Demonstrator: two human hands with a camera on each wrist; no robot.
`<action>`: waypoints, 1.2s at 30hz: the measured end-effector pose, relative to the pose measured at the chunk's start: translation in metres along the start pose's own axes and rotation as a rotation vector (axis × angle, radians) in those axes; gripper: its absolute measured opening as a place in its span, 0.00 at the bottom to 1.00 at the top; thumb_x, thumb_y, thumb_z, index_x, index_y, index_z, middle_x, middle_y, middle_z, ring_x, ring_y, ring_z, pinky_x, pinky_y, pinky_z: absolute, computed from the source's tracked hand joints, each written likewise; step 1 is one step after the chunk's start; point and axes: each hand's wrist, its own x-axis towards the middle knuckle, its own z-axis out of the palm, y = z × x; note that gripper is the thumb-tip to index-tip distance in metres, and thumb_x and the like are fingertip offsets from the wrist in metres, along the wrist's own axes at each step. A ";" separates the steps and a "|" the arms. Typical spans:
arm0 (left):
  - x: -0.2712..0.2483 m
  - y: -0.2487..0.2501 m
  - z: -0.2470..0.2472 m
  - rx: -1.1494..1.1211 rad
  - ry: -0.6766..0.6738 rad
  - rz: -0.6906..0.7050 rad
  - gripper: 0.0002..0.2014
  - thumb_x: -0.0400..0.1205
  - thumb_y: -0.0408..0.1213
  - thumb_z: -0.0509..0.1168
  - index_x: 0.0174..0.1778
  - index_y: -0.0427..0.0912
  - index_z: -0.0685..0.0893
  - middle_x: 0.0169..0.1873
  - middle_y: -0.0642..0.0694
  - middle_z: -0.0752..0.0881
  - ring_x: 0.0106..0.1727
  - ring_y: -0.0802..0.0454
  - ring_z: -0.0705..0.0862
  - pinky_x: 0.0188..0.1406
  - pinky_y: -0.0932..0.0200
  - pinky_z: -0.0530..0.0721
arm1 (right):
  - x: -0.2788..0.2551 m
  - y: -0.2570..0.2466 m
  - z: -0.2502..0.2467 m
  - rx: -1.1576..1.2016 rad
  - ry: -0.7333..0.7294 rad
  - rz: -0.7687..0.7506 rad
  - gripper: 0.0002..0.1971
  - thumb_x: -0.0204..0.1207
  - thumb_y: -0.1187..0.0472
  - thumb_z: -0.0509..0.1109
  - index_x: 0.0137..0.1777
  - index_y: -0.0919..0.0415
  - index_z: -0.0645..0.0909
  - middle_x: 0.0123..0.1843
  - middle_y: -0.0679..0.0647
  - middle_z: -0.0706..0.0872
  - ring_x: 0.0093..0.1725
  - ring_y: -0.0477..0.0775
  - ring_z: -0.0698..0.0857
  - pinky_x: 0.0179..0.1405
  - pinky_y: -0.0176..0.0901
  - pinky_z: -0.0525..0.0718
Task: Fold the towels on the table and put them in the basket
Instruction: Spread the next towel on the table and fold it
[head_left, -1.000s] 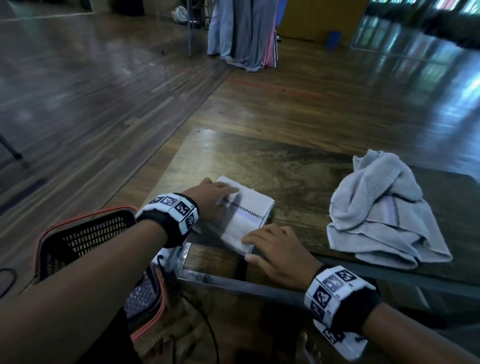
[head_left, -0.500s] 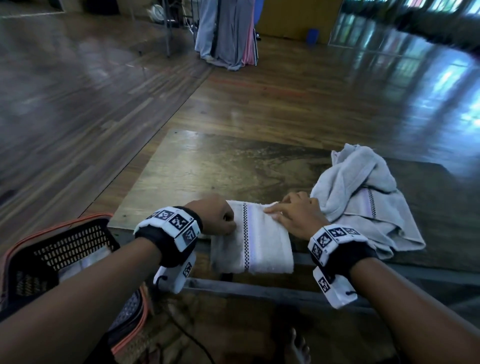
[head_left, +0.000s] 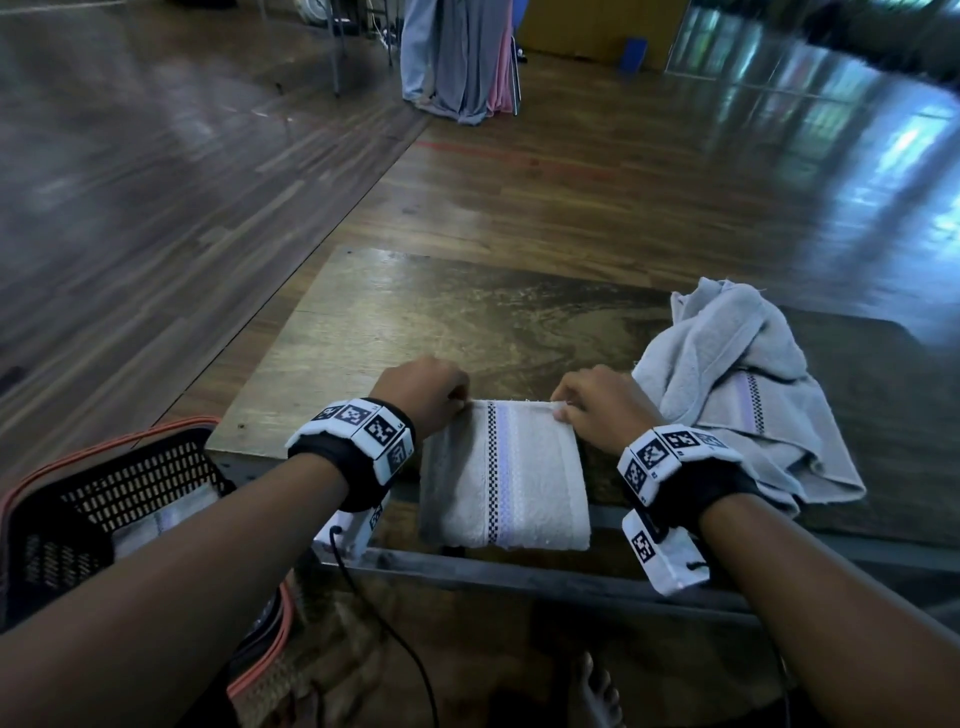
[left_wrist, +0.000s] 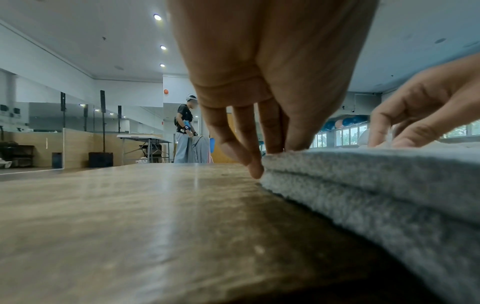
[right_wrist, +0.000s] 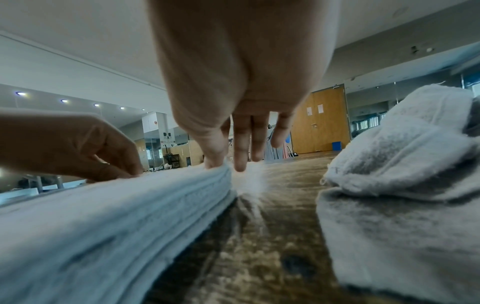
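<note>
A folded white towel (head_left: 504, 475) with a checked stripe lies at the table's (head_left: 415, 322) near edge, its front end hanging over the rim. My left hand (head_left: 431, 392) pinches its far left corner; in the left wrist view the fingertips (left_wrist: 255, 170) curl against the stacked layers (left_wrist: 363, 185). My right hand (head_left: 592, 402) pinches the far right corner, thumb on top of the fold (right_wrist: 103, 216). A crumpled grey towel (head_left: 737, 395) lies just right of my right hand. The black basket (head_left: 104, 499) with an orange rim stands on the floor at the lower left.
A pale folded cloth (head_left: 156, 519) lies inside the basket. A person (left_wrist: 184, 131) stands at another table far across the wooden floor, next to hanging clothes (head_left: 457, 57). A black cable (head_left: 384, 623) runs under the table's metal frame. A bare foot (head_left: 597, 696) is below.
The folded towel has been turned square to the table's front edge and pulled nearer. Both hands went from lying on it to pinching its far corners.
</note>
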 end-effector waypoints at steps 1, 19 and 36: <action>0.001 -0.001 0.000 -0.019 -0.003 -0.011 0.07 0.80 0.42 0.62 0.49 0.50 0.84 0.50 0.46 0.86 0.49 0.44 0.84 0.42 0.52 0.81 | 0.001 -0.001 0.000 0.015 0.021 -0.023 0.05 0.76 0.57 0.68 0.48 0.54 0.84 0.50 0.51 0.87 0.56 0.53 0.80 0.60 0.53 0.76; -0.002 -0.006 0.004 -0.141 -0.033 0.070 0.09 0.80 0.36 0.63 0.52 0.44 0.86 0.51 0.46 0.86 0.53 0.48 0.82 0.48 0.59 0.77 | 0.005 -0.009 0.010 0.080 0.020 0.048 0.06 0.78 0.60 0.63 0.50 0.54 0.81 0.48 0.52 0.88 0.47 0.56 0.85 0.51 0.54 0.84; 0.004 -0.003 0.011 -0.049 0.002 0.007 0.09 0.79 0.30 0.59 0.45 0.44 0.63 0.39 0.41 0.81 0.31 0.48 0.74 0.29 0.56 0.70 | 0.003 -0.007 0.012 0.074 0.067 0.059 0.01 0.78 0.60 0.59 0.47 0.54 0.72 0.34 0.53 0.84 0.35 0.60 0.83 0.35 0.48 0.76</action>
